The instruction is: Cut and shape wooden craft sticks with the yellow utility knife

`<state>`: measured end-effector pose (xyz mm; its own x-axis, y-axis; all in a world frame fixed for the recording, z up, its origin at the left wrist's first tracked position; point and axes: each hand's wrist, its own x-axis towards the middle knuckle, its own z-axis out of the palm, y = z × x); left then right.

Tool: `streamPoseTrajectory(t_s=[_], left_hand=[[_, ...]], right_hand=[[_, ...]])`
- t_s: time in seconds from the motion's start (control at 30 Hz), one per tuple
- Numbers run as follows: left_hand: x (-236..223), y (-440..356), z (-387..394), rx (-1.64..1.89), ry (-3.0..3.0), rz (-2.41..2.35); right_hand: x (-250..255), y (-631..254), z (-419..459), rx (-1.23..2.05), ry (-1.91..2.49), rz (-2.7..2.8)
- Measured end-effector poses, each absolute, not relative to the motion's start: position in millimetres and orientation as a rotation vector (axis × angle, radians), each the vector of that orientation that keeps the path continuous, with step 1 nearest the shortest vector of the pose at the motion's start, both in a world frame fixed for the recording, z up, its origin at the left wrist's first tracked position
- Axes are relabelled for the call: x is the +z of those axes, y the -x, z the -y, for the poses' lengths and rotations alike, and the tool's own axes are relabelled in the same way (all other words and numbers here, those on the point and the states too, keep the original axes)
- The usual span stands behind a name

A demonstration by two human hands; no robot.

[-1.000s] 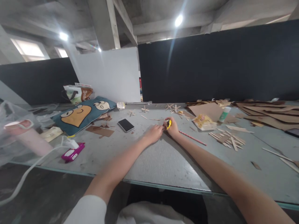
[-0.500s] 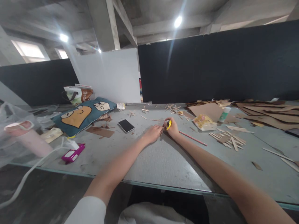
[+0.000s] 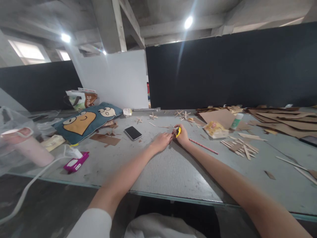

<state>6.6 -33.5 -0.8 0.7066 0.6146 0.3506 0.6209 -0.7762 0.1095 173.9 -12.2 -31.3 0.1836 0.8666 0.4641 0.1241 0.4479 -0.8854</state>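
Note:
My right hand point(image 3: 183, 135) is closed around a yellow-and-black utility knife point(image 3: 178, 132) over the middle of the table. Close by on its left, my left hand point(image 3: 162, 141) has its fingers bent down onto a small brown cardboard piece point(image 3: 173, 136), which lies between the two hands. The fingers partly cover that piece, and the knife's blade is too small to make out clearly. Beside my right wrist lies a red patterned pencil point(image 3: 203, 146). A phone point(image 3: 133, 133) rests flat to the left of my left hand.
Several wooden sticks point(image 3: 245, 150), a glue stick point(image 3: 237, 121) and a plastic-wrapped packet point(image 3: 216, 129) lie on the right. Cardboard sheets point(image 3: 279, 120) are stacked behind. Leftward are a cushion point(image 3: 84, 123), a purple power strip point(image 3: 76, 162) with a white cable, and a pink tumbler point(image 3: 31, 148).
The view has shifted slightly, so the things on the table sit a little further left. Both hands stay in nearly the same place, with the same grip.

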Motion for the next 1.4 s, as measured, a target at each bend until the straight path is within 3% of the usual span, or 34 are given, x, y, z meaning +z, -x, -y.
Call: streamPoseTrajectory(t_s=[1.4], left_hand=[[-2.6, -12.1, 33.8, -0.461, 2.824, 1.013]], right_hand=[[-33.0, -177.1, 10.7, 0.622, 1.031, 1.314]])
